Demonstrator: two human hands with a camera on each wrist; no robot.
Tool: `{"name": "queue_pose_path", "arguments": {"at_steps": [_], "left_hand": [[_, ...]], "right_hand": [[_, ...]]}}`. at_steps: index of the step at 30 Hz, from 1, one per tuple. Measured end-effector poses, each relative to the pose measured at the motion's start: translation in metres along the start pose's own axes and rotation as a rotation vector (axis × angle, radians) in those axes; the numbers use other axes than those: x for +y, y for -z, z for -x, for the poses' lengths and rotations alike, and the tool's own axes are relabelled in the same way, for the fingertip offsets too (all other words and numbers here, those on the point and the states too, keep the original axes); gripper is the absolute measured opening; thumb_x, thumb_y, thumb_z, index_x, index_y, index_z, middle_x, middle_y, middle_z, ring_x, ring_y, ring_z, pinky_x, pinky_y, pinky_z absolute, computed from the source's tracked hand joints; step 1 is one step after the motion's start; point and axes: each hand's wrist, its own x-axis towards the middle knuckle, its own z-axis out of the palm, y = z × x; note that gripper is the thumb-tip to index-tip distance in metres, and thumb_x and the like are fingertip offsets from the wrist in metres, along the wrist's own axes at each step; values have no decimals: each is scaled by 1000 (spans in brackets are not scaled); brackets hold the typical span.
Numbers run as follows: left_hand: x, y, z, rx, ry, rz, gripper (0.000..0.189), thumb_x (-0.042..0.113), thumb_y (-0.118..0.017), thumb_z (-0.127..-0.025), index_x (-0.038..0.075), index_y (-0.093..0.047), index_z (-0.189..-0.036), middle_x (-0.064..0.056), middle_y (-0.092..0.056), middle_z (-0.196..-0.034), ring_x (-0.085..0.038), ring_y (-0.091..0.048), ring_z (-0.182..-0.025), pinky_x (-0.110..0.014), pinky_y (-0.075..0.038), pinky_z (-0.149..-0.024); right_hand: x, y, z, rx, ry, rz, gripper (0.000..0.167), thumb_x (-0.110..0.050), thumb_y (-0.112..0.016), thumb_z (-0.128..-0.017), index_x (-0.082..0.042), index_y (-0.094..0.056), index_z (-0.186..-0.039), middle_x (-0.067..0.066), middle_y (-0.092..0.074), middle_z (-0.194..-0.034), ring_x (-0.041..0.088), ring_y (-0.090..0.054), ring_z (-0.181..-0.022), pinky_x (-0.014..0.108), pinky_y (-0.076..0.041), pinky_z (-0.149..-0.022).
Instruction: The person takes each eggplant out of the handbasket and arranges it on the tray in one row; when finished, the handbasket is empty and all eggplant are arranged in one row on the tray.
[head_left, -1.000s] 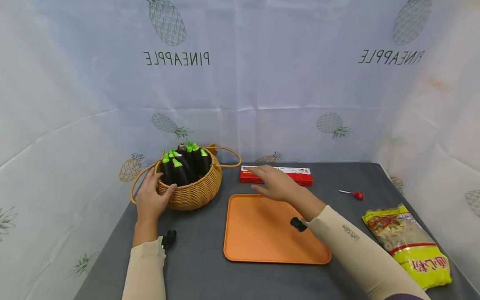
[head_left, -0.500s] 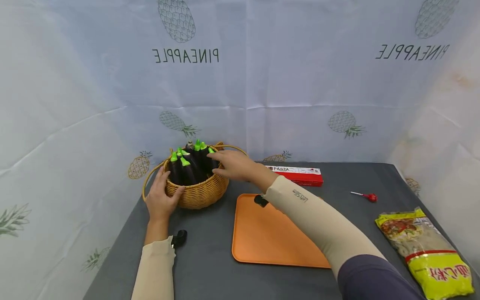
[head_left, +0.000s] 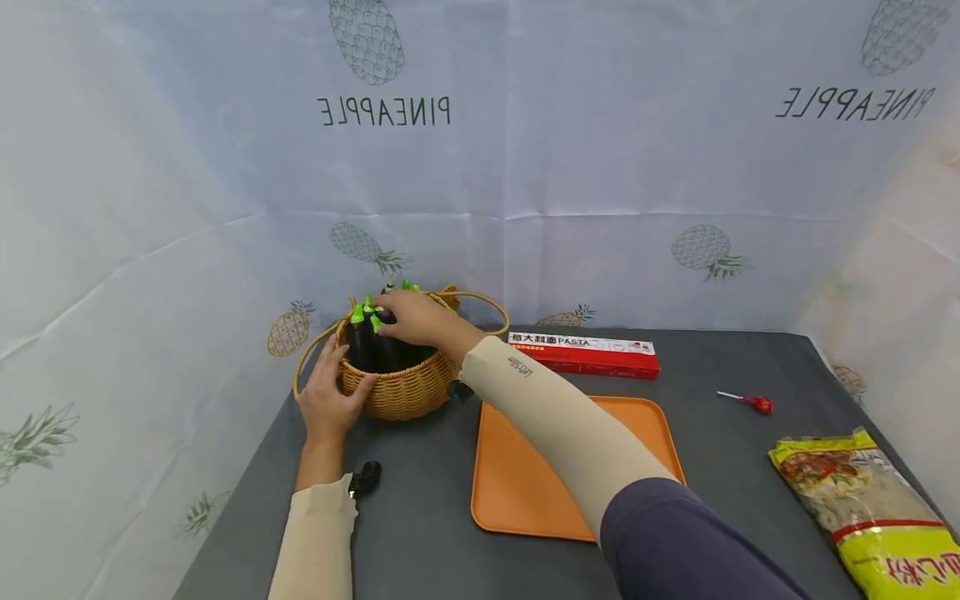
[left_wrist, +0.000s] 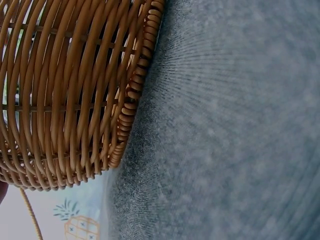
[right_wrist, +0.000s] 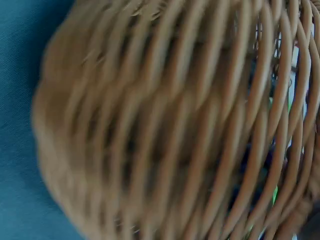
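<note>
A wicker basket (head_left: 408, 392) full of dark eggplants (head_left: 362, 346) with bright green stems stands at the back left of the table. My left hand (head_left: 330, 400) holds its left front side, thumb at the front rim and fingers along the left rim. My right hand (head_left: 416, 321) reaches over the basket from the right, its thumb and fingers apart around the green tops, covering several eggplants. The basket's weave (left_wrist: 65, 90) fills much of the left wrist view. Blurred wicker of the basket (right_wrist: 165, 115) also fills the right wrist view, where no fingers show.
An orange tray (head_left: 517, 492) lies right of the basket, partly under the right arm. Behind it is a red and white pasta box (head_left: 585, 357). Further right are a red lollipop (head_left: 759, 405) and a yellow bag of pasta (head_left: 862, 500). A pineapple-print curtain (head_left: 600, 167) stands behind.
My right hand has moved left from above the tray, across the basket's rim, to the eggplants' green stems. The left hand stays at the basket. The head view has shifted slightly.
</note>
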Motion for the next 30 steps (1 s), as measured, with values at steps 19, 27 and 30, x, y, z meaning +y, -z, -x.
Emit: {"name": "queue_pose_path", "arguments": {"at_steps": [19,27,30], "left_hand": [[-2,3,2,-5,11,-19,87,79,-46,-82,5,-64,-126,-7,-51,-143,-42,-62,-99,-54,-46,-56],[-1,2,2,-9,-1,-15,86,77,-45,-84,5,-63,-127,-5,-50,-144,-39,-60,-111,-52,-45,-57],[0,2,2,-8,0,-12,87,78,-45,-83,6,-63,-127,-6,-50,-144,-38,-60,-111,-53,-45,-58]], "right_hand": [[3,-25,-22,-94,-33,136,49,-33,-66,-94,-26,-54,-140,-4,-58,-127,12,-56,-110,28,-45,-88],[1,-27,-22,-113,-92,146,68,-39,-72,-87,-29,-44,-148,-6,-51,-140,14,-52,-122,33,-43,-97],[-1,-27,-21,-119,-96,160,69,-41,-73,-86,-28,-44,-147,-6,-54,-138,14,-55,-118,34,-45,-94]]}}
